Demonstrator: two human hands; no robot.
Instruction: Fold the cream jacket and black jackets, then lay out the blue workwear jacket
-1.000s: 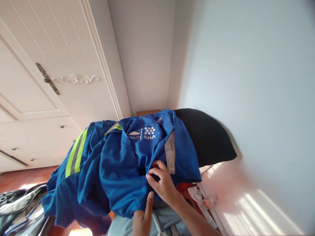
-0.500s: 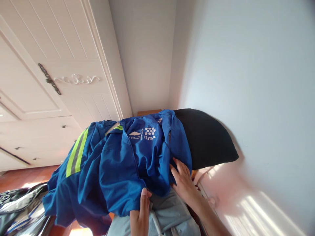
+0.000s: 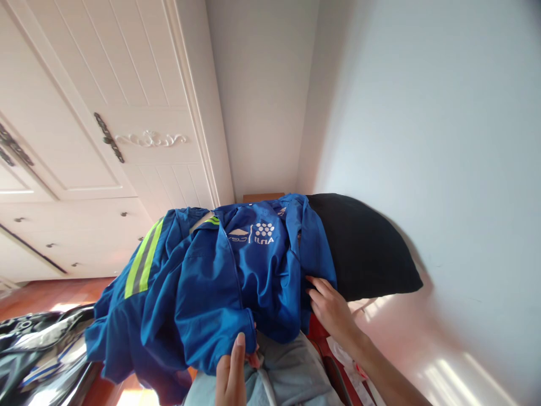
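A blue jacket [image 3: 207,276] with yellow-and-grey reflective bands lies spread out in front of me, its front open and a white printed logo showing on the inside. My left hand [image 3: 232,366] is closed on the near hem beside the zip edge, thumb on top. My right hand [image 3: 333,307] has its bent fingers on the other front panel near its lower right edge, closed on the cloth; the fingertips are partly hidden. Beneath the jacket's right side, a black cloth-covered piece [image 3: 367,248] sticks out towards the wall.
A white wardrobe [image 3: 160,101] stands at the left, with a pale wall [image 3: 422,141] at the right. Grey trousers [image 3: 291,372] show just below the jacket. Bags or clothes [image 3: 38,349] lie low at the left, on the reddish floor [image 3: 51,296].
The view has turned a little to the left. My left hand has shifted left along the hem, and the hem corner is bunched more. My right hand stays at the right panel, its fingers drawn closer together.
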